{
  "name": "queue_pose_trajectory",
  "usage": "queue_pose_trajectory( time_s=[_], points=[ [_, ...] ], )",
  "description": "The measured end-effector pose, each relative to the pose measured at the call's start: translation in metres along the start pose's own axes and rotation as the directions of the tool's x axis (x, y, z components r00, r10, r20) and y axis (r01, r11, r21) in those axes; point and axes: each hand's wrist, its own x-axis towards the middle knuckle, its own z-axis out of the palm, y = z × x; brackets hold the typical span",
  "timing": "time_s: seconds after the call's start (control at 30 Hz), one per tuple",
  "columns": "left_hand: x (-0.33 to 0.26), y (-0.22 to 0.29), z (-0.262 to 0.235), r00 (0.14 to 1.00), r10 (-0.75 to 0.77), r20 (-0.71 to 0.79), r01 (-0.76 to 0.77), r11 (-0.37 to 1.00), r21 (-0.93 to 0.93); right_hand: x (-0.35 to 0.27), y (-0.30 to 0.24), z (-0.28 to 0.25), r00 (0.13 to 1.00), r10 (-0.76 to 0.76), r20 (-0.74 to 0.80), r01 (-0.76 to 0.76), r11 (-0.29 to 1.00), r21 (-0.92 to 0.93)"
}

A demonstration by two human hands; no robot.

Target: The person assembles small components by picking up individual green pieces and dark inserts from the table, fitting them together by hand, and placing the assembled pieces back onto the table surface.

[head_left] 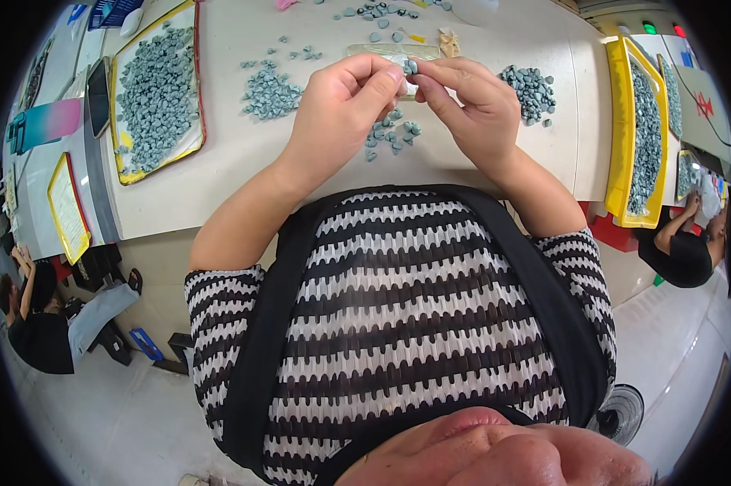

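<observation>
A pale worktable [236, 178] is seen, with a yellow tray [126, 158] of grey-green parts at far left. Above a loose scatter [390, 134], one small grey-green part [411, 66] is pinched between left hand [337, 109] and right hand [470, 105], both closed on it. Fitting or inspection is judged in hand; fine fingertip control is called for.

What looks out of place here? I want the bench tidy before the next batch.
Small grey-blue pieces lie scattered loose on the table below both hands, outside the yellow tray. Nothing looks damaged.
</observation>
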Motion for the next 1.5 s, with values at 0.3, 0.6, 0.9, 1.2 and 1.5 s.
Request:
queue_pose_trajectory(
  time_s=[0.3, 0.6, 0.9, 1.2, 1.5],
  points=[
    [-0.002, 0.006, 0.0, 0.998, -0.056, 0.029, 0.057, 0.998, -0.023, 0.0, -0.003, -0.001, 1.0, 0.011, 0.012, -0.011, 0.999, -0.032],
    [-0.002, 0.001, 0.002, 0.999, -0.028, 0.046, 0.025, 0.998, 0.056, 0.004, -0.004, -0.002, 0.99, -0.141, -0.016, 0.137, 0.98, -0.144],
    [-0.004, -0.001, 0.002, 0.994, -0.008, 0.106, -0.012, 0.982, 0.19, 0.004, -0.005, 0.0, 0.977, -0.21, -0.034, 0.2, 0.961, -0.193],
    [-0.005, -0.006, 0.005, 0.997, 0.076, 0.033, -0.082, 0.969, 0.232, -0.001, -0.002, 0.006, 0.968, -0.246, -0.054, 0.231, 0.953, -0.199],
    [-0.004, -0.005, 0.001, 0.998, 0.038, 0.048, -0.048, 0.973, 0.226, -0.002, -0.001, 0.008, 0.955, -0.291, -0.052, 0.272, 0.934, -0.233]
  ],
)
